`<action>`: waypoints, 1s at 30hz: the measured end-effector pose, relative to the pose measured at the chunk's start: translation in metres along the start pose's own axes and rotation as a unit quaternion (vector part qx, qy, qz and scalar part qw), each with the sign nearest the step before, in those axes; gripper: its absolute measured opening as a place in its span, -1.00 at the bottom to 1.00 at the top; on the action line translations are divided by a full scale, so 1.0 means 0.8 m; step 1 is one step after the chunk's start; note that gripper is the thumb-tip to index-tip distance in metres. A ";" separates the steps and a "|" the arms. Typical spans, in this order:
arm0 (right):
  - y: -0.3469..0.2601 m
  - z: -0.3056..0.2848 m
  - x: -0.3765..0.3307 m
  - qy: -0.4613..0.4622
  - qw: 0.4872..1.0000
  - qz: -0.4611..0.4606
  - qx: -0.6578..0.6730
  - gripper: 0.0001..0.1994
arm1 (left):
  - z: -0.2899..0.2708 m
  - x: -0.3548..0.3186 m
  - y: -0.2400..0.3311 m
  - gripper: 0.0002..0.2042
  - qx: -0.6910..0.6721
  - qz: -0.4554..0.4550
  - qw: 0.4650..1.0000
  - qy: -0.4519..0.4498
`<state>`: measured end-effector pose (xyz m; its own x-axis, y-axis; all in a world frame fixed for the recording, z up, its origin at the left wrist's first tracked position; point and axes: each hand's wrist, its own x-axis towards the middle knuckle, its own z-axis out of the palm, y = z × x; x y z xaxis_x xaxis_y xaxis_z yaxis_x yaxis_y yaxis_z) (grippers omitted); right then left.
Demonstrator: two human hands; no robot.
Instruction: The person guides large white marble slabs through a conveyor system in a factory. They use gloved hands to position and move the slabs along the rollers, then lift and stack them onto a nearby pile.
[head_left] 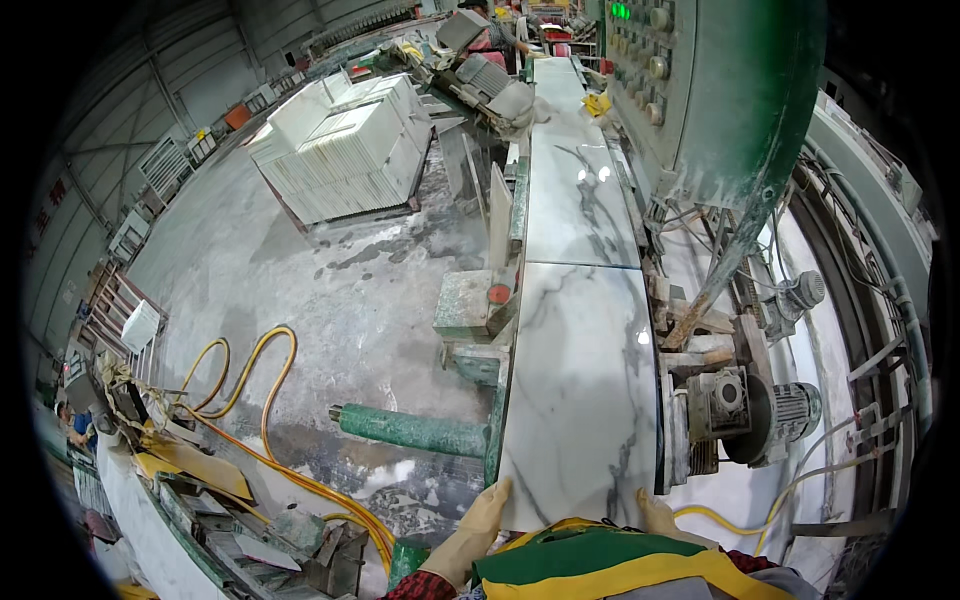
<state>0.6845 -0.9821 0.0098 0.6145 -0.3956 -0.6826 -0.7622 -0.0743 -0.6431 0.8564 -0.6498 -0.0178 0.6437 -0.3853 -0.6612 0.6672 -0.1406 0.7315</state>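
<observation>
A polished white marble slab (pixel 580 390) with grey veins lies flat on a narrow conveyor line in front of me. My left hand (pixel 485 518), pale as if gloved, grips the slab's near left edge. Across from it, my right hand (pixel 657 515) holds the near right edge, partly hidden by my green and yellow apron (pixel 600 555). The apron also covers the slab's nearest end. Beyond a thin dark seam lies a second veined marble slab (pixel 580 205), farther along the same line.
A green roller (pixel 415 430) juts out left of the line. Motors (pixel 790 412) and a green control cabinet (pixel 700 110) crowd the right. Stacked white slabs (pixel 340 155) stand at the back left. Yellow hoses (pixel 265 400) loop over the wet floor. A person (pixel 490 38) is at the far end.
</observation>
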 end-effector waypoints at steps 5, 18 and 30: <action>-0.007 -0.014 0.019 -0.013 1.000 0.012 -0.020 -0.13 | 0.023 -0.008 0.036 -0.30 -0.033 0.001 0.999 0.011; -0.099 -0.021 0.116 -0.059 0.995 -0.052 -0.055 -0.19 | 0.020 0.055 -0.011 -0.27 0.190 -0.009 0.982 -0.001; -0.170 -0.005 0.124 -0.073 0.982 -0.157 -0.068 -0.24 | 0.036 0.014 0.033 -0.23 0.196 0.026 0.974 0.109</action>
<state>0.8484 -1.0149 0.0305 0.8393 -0.1980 -0.5063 -0.5436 -0.2981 -0.7846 0.8707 -0.6845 -0.0010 0.7657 -0.2049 -0.6097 0.4646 -0.4794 0.7445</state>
